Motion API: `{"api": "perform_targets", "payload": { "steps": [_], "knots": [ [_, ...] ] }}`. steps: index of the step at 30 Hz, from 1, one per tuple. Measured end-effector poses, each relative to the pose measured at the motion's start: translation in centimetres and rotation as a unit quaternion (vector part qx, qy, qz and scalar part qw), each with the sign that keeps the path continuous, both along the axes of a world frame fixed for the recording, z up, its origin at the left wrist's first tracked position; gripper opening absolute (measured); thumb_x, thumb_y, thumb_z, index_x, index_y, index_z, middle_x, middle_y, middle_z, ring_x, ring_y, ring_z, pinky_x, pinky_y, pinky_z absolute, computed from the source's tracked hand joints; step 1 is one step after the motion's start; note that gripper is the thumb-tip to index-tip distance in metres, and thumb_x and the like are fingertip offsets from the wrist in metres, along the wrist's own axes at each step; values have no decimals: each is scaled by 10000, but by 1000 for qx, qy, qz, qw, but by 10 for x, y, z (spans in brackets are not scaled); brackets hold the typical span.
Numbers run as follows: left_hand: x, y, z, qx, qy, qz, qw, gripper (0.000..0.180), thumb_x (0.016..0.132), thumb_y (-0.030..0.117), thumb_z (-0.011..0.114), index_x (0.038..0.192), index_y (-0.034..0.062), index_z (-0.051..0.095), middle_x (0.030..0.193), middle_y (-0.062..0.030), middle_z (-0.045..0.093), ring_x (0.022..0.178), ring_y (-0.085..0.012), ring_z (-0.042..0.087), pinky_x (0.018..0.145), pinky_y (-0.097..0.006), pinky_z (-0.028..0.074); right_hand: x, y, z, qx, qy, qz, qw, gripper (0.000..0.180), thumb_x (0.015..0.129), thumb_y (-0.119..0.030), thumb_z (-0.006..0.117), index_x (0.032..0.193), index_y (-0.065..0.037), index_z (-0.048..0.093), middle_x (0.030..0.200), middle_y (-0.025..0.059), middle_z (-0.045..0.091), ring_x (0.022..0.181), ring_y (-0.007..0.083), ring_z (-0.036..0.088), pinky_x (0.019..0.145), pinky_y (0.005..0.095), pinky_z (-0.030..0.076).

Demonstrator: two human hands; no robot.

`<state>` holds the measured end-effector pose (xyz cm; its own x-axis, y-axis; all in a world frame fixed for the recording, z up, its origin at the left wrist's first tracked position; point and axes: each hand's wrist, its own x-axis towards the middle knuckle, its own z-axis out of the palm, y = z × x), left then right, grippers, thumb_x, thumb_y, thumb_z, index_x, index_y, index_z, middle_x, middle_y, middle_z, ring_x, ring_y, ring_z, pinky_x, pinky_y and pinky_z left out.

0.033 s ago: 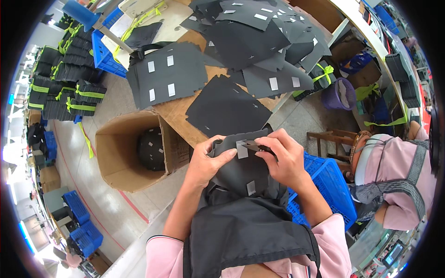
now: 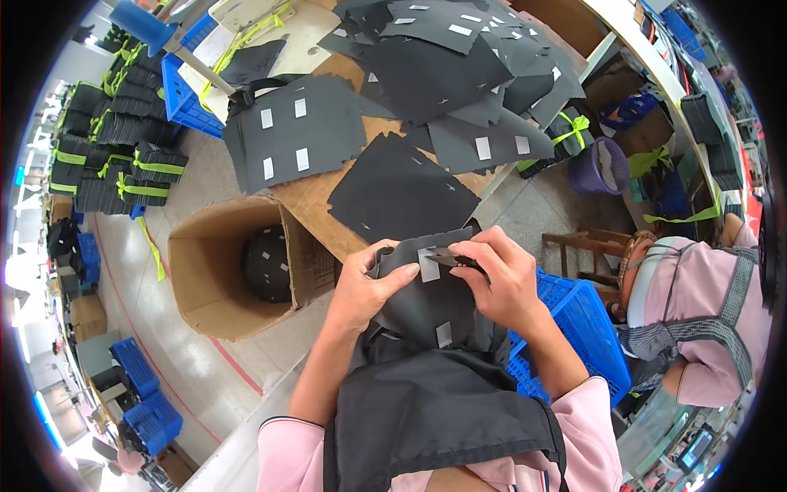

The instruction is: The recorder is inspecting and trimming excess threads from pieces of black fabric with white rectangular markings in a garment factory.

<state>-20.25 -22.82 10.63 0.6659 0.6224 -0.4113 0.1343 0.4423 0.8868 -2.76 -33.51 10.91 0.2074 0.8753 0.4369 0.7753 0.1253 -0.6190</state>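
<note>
My left hand (image 2: 366, 285) grips the edge of a black sheet panel (image 2: 410, 310), its thumb on top and the edge curled up beside it. The panel lies across my lap over a black apron (image 2: 443, 402). Pinched in my right hand (image 2: 502, 277) is a pair of small dark thread snips (image 2: 447, 258). Their pointed tip rests at a white rectangular patch (image 2: 429, 266) on the panel. A second white patch (image 2: 443, 334) shows lower down. My right fingers cover most of the snips.
Ahead, a wooden table (image 2: 316, 201) carries a loose heap of black panels (image 2: 434, 74) with white patches. An open cardboard box (image 2: 205, 271) stands at left, a dark piece inside. A blue crate (image 2: 586, 336) is by my right forearm. Another person (image 2: 697, 320) sits at right.
</note>
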Motion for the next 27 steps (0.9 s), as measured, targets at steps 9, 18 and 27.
{"api": "perform_targets", "payload": {
  "steps": [9,18,27],
  "knots": [
    [0,2,-1,-46,-6,1,999,234,749,101,712,945,17,617,814,-3,612,737,-73,555,685,-227,452,2,-3,-8,21,-3,15,1000,266,652,-29,713,905,-65,639,778,72,559,634,226,556,543,306,434],
    [-1,23,-3,-32,-65,261,963,333,773,64,703,1074,-12,582,987,-71,625,877,-148,592,808,-286,458,2,-23,-34,-47,486,-124,864,396,747,-41,690,1105,-38,522,763,-11,436,656,72,438,553,219,359],
    [-5,-2,-33,185,-44,311,931,599,827,187,664,1316,-17,385,1274,-114,444,1172,-209,422,991,-351,321,-12,-2,-36,-33,736,-111,667,140,859,-98,594,765,-99,490,595,-64,406,443,31,333,422,199,249]
  ]
}}
